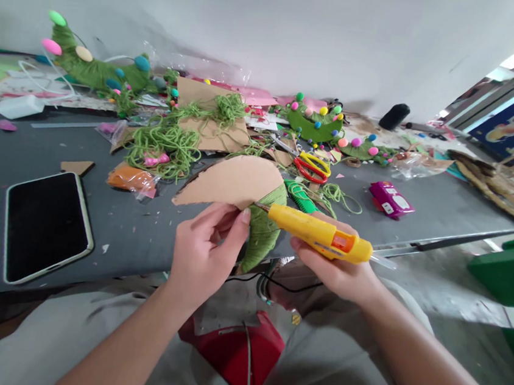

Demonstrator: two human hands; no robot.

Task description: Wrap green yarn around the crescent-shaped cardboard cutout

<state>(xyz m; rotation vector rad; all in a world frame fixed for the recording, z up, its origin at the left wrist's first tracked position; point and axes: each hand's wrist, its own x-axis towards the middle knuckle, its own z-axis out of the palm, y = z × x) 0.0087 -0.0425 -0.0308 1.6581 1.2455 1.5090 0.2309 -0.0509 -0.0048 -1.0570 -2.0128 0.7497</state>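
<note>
My left hand [209, 245] pinches the inner edge of a cardboard crescent [235, 181] between thumb and fingers. The crescent's upper left is bare tan board, while its lower right is wrapped in green yarn [264, 233]. In my right hand [334, 268] is a yellow hot glue gun [312, 228], gripped around its body. Its metal nozzle points left and meets the crescent at the border between bare board and yarn, close to my left thumb. Any glue at the tip is too small to make out.
A phone [46, 225] lies at the left. Behind the crescent are a tangle of green yarn [165, 146], scissors [312, 166] and a purple packet [391, 200]. Finished-looking green crescents with coloured pompoms [100, 69] stand along the wall. A black cord [270, 278] hangs below the table edge.
</note>
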